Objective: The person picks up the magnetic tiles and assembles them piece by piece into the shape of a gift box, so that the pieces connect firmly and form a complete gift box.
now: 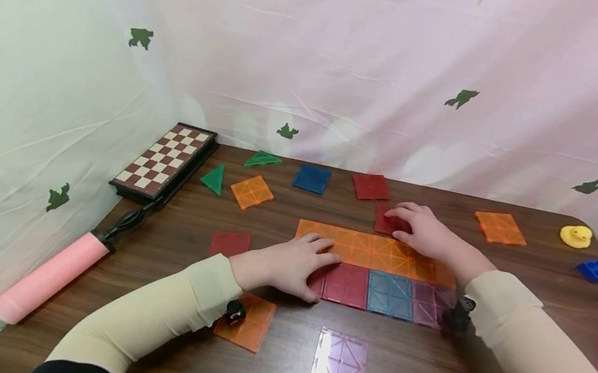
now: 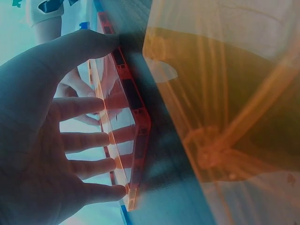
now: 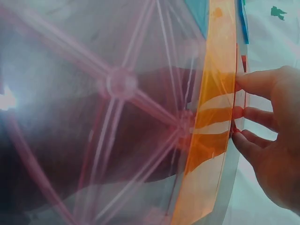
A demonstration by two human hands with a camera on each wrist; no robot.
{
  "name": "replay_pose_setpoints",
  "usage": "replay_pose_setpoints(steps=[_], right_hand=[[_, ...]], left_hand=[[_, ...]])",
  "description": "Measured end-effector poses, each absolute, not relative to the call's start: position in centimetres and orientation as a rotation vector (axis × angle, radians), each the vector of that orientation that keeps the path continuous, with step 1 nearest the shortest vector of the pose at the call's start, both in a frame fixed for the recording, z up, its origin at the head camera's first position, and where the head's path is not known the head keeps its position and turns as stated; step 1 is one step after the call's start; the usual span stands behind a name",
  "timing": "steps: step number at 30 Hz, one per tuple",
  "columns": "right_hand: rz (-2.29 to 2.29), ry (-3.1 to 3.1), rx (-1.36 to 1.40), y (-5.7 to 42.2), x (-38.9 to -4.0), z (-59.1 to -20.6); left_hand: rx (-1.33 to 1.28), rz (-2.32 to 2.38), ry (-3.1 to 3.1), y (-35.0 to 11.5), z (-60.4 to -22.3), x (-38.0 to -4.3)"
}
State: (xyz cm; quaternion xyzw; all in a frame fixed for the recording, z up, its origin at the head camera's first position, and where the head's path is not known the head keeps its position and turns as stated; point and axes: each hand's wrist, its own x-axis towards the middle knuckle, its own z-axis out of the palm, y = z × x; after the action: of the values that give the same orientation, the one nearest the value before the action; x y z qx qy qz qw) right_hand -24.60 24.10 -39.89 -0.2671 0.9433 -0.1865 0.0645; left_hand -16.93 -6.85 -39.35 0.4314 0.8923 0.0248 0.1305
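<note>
You face a wide brown wood-grain table (image 1: 163,242). At its centre lies a flat two-row panel of translucent plastic square tiles (image 1: 375,263): orange along the far row, red, blue and purple along the near.

Your left hand (image 1: 293,269) rests on the panel's nine o'clock end, fingers spread and relaxed, steadying it, by the look of it. Your right hand (image 1: 425,229) reaches past the orange row, fingers bent and apparently pinching a red translucent plastic square (image 1: 381,222) at the panel's twelve o'clock.

The step in hand seems to be starting a third row. That calls for squaring the red piece to the orange edge while your left hand braces; whether they already touch, you cannot tell.

Spare squares lie loose: a pale lilac one (image 1: 340,364) at six o'clock, a blue one (image 1: 311,179) at eleven, an orange one (image 1: 500,228) at two.
</note>
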Motion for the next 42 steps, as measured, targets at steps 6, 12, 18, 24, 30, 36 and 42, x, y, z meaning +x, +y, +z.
replay_pose_setpoints(steps=[6,12,18,24,30,36,42], right_hand=[[-0.574,2.851,-0.802,24.1,-24.7,-39.5],[-0.59,2.889,-0.745,23.7,-26.8,-39.6],[-0.606,2.939,-0.775,22.3,-30.6,-40.9],[-0.636,2.894,-0.811,20.9,-32.8,-41.8],[-0.563,2.846,-0.825,19.8,-33.2,-41.3],[-0.555,2.856,-0.759,18.2,-33.2,-41.1],[-0.557,2.845,-0.762,17.2,-32.7,-40.8]], left_hand=[[1.259,0.071,2.595,-6.7,-39.3,-17.0],[1.286,0.058,2.585,-6.6,-39.4,-17.0],[1.283,0.054,2.586,-6.6,-39.5,-17.0],[1.286,0.068,2.565,-6.5,-39.4,-16.6],[1.282,0.072,2.571,-6.5,-39.3,-16.6],[1.289,0.068,2.581,-6.7,-39.3,-17.0],[1.293,0.082,2.58,-6.9,-39.1,-17.2]])
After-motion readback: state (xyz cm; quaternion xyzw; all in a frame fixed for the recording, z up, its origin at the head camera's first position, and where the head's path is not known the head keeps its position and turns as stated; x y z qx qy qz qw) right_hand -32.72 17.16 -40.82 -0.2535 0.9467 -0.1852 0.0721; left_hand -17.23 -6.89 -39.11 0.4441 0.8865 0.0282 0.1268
